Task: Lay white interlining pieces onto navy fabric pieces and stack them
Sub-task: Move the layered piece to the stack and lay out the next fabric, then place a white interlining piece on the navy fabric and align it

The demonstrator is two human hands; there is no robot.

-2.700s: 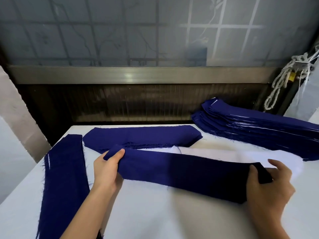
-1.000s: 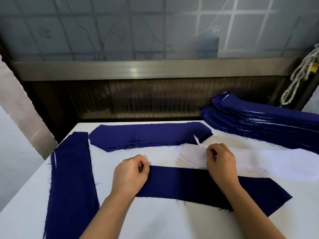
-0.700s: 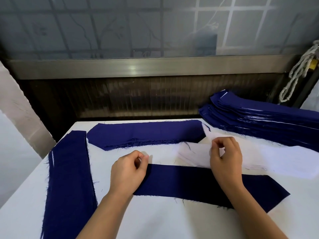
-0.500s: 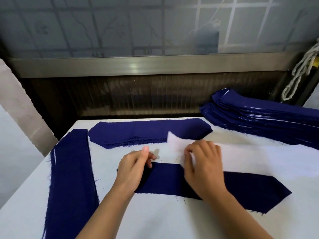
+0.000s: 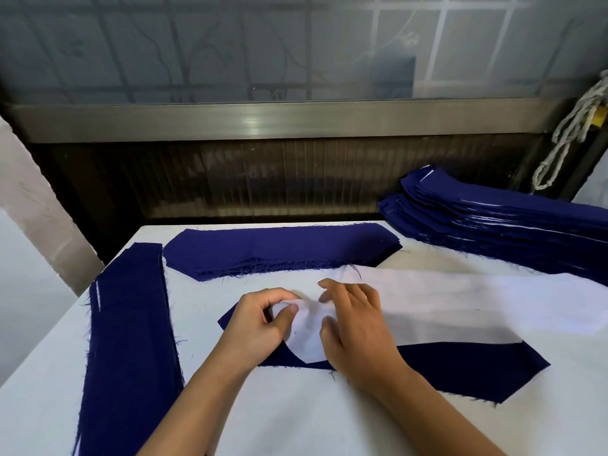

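1. Both hands are down at the near middle of the white counter, busy on one pair of pieces
2. The left hand has its thumb and curled fingers pinched on the left end of the white interlining piece, lifting a small fold of it
3. The right hand sits just beside it, fingers loose and spread, resting on top of that same white piece and gripping nothing
4. The white interlining piece stretches away to the right and lies slightly askew over the navy fabric piece; the navy's near edge and pointed right end show bare, and its left tip peeks out beside the left hand
5. Just behind the hands, a low pile of navy pieces lies across the far side of the counter, with frayed threads along its near edge
6. Down the left side runs a long navy stack, with a thin white sliver showing at its left edge
7. At far right sits a tall stack of navy pieces with white slivers between the layers
8. A pale knotted rope hangs at the right, next to the frosted window
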